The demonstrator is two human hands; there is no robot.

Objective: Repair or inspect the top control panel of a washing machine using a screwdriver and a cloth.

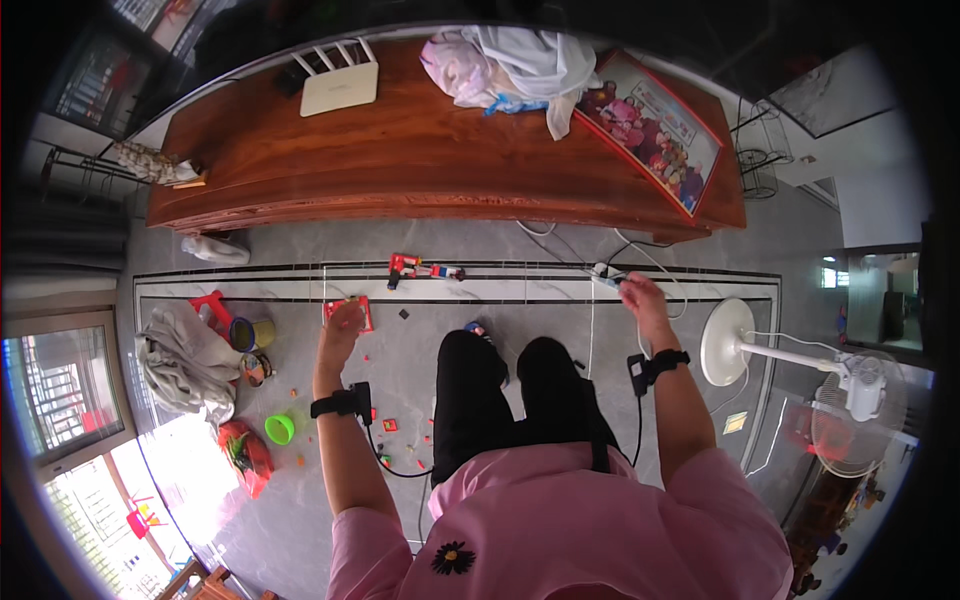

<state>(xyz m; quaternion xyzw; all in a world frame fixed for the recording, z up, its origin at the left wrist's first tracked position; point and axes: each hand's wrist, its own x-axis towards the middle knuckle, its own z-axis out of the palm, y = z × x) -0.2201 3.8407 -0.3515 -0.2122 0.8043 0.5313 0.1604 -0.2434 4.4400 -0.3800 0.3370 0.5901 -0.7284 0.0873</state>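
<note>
The left hand (345, 318), fingers curled, overlaps one red-edged panel (367, 312); whether it grips it, I cannot tell. The right hand (642, 297) is partly closed beside one white plug-like piece (600, 270), its hold unclear. One pedestal fan (728, 342) and one green cup (280, 430) flank two knees (470, 362).

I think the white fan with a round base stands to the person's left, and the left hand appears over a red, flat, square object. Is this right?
Not quite: the head view shows the white fan with a round base to the person's right, beyond the right hand. The left hand does appear over the red, flat, square object.
</note>
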